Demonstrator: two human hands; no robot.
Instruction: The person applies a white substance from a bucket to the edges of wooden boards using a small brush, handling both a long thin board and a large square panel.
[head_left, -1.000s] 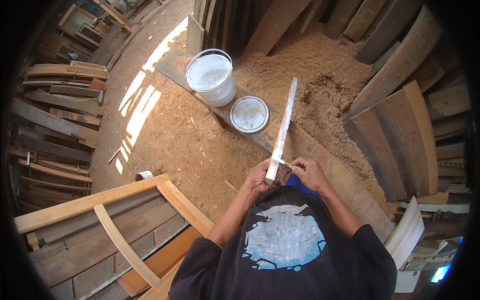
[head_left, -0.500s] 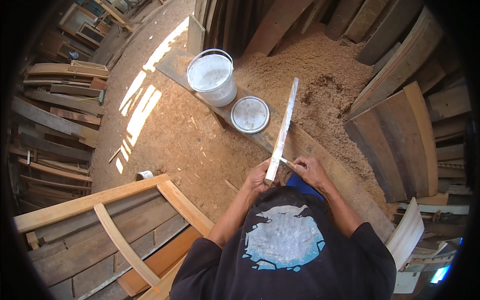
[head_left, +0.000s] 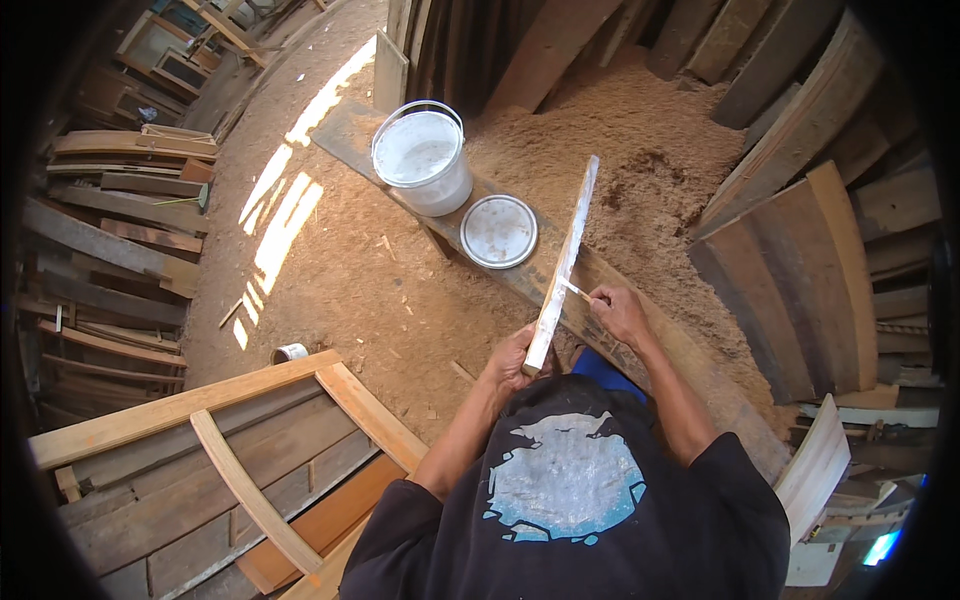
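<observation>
Here my left hand (head_left: 510, 362) clamps the slat (head_left: 565, 265), right hand (head_left: 618, 312) pinching a small tool (head_left: 574, 290); a slip could smear it.

The floor (head_left: 330, 290) is covered with sawdust and small wood chips, and bright patches of sunlight (head_left: 285, 215) are thrown across it on the left. A large heap of sawdust (head_left: 640, 130) is piled at the far side. Dark wooden boards (head_left: 560, 40) are leaned along the far wall, and more planks (head_left: 820, 270) are stacked on the right. On the far left, flat boards (head_left: 110, 220) are laid in piles. A wooden frame with curved slats (head_left: 230, 450) is seen near on the left. A small roll of tape (head_left: 290, 352) is left on the floor just beside it.
</observation>
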